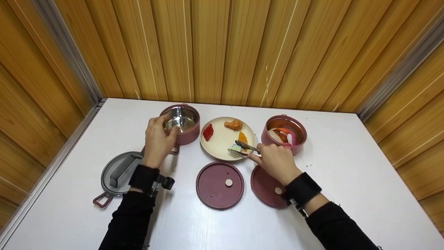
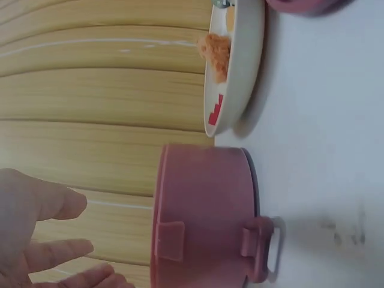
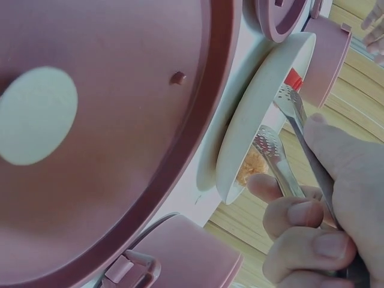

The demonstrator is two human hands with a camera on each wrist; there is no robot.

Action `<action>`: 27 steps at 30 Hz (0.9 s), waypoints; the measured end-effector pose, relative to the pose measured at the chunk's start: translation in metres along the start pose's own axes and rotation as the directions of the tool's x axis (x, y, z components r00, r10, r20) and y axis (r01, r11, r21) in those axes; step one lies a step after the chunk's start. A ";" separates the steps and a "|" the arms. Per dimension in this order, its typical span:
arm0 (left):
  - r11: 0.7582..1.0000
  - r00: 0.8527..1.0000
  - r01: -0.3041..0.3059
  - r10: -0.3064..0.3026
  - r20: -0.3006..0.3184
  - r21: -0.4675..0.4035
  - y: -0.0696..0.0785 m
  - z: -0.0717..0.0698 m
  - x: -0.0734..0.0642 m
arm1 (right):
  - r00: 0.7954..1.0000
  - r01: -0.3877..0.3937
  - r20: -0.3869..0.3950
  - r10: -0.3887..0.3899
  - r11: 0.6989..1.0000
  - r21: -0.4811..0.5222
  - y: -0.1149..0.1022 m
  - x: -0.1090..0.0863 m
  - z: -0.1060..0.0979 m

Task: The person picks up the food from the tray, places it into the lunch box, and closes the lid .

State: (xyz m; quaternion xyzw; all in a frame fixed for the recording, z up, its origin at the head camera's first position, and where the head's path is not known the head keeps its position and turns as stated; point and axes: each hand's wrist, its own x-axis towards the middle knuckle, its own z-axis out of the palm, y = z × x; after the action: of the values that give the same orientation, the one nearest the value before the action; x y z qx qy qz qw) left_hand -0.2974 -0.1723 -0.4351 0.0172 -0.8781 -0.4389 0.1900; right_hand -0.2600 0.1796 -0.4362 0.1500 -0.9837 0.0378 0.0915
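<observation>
In the head view my left hand (image 1: 158,139) is at the left pink pot (image 1: 189,137), with thumb and fingers spread over its rim; the steel inside shows bare. In the left wrist view the fingers (image 2: 57,204) stand apart from the pot wall. My right hand (image 1: 277,161) grips metal tongs (image 3: 313,159) with perforated tips. Those tips are parted around a small white-and-green piece (image 1: 237,148) at the front of the cream plate (image 1: 220,140). Also on the plate are a red piece (image 1: 208,132), an orange-brown fried-looking piece (image 1: 233,124) and a yellow piece (image 1: 242,137).
At the right, another pink pot (image 1: 298,148) contains several red, white and pink pieces. Two maroon lids (image 1: 216,194) lie in front of the plate, one partly under my right wrist. A grey-rimmed clear lid (image 1: 119,175) with pink clips lies at the left.
</observation>
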 end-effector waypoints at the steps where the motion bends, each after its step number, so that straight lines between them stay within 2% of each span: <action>1: 1.000 1.000 0.022 -0.022 0.007 0.002 -0.003 0.000 0.002 | 1.000 0.002 0.000 -0.002 1.000 0.000 0.000 0.000 0.000; 6: 0.996 0.996 0.085 -0.086 0.034 0.019 -0.014 0.000 0.008 | 1.000 0.016 -0.001 -0.016 1.000 -0.005 -0.001 0.002 0.000; 7: 0.995 0.995 0.093 -0.093 0.042 0.020 -0.016 0.000 0.009 | 1.000 0.019 -0.005 -0.019 1.000 -0.008 -0.001 0.002 0.000; 8: 0.996 0.996 0.083 -0.084 0.037 0.026 -0.025 0.004 0.012 | 1.000 0.022 -0.014 -0.022 1.000 -0.012 -0.001 0.002 0.000; 14: 0.992 0.987 0.121 -0.124 0.104 0.035 -0.032 0.009 0.016 | 0.997 0.036 -0.067 -0.037 0.999 -0.026 -0.002 0.001 -0.001; 15: 0.990 0.982 0.139 -0.141 0.123 0.032 -0.025 0.006 0.014 | 0.997 0.035 -0.068 -0.036 0.999 -0.026 -0.002 0.002 -0.001; 24: 0.991 0.984 0.130 -0.132 0.121 0.020 -0.028 0.010 0.013 | 0.999 0.030 -0.045 -0.030 1.000 -0.002 -0.008 0.009 -0.006; 27: 0.991 0.984 0.129 -0.130 0.122 0.020 -0.028 0.012 0.012 | 0.996 0.054 -0.066 -0.055 0.999 -0.008 -0.011 0.012 -0.008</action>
State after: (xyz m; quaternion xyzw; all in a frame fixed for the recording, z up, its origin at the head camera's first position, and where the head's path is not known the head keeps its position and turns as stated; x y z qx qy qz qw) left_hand -0.3167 -0.1831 -0.4598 0.0484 -0.8877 -0.4453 0.1066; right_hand -0.2664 0.1660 -0.4258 0.1751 -0.9758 0.0372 0.1255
